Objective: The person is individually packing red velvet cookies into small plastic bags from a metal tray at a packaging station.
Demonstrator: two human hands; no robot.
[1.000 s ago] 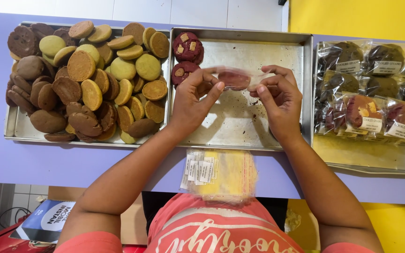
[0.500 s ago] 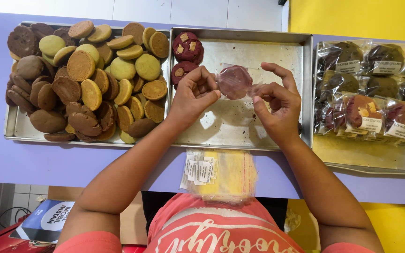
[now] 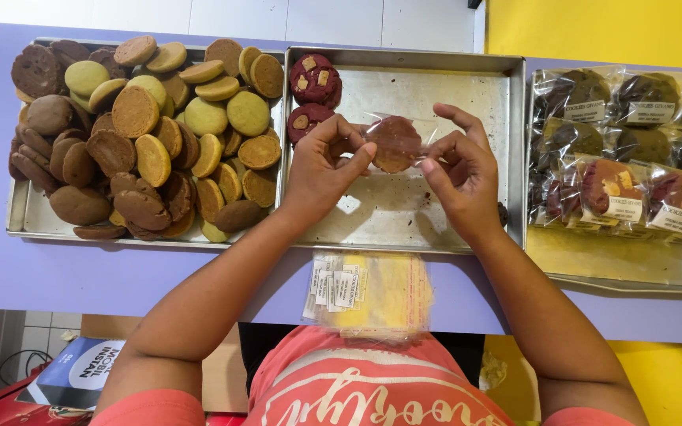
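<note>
Over the middle tray (image 3: 467,87), both hands' fingers (image 3: 357,162) pinch one bagged cookie (image 3: 392,143), beside seemingly two red cookies (image 3: 313,79).

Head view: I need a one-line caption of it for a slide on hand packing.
Both hands, left hand and right hand, hold a reddish cookie in a clear bag above a metal tray.

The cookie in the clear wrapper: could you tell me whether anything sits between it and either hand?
Nothing visible does. The left hand and right hand both pinch the cookie in its clear wrapper directly, above the middle tray. The red cookies lie apart, at the tray's far left corner.
</note>
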